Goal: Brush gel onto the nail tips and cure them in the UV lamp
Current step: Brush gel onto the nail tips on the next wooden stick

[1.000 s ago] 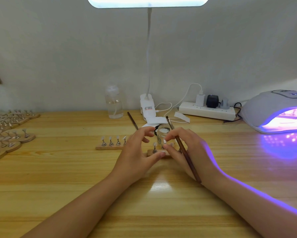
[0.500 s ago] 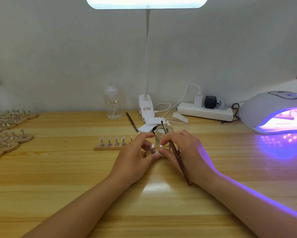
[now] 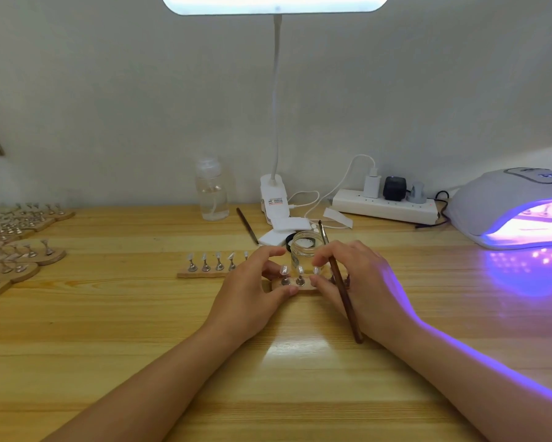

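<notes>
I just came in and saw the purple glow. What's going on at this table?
A person is working on nail tips. Both hands hold a small wooden holder with nail tips on stands: the left hand grips its left end, while the right hand holds its other end and a brown brush. An open glass jar stands just behind. The UV lamp at the right is lit, with something already inside. Another holder waits alongside.
</notes>
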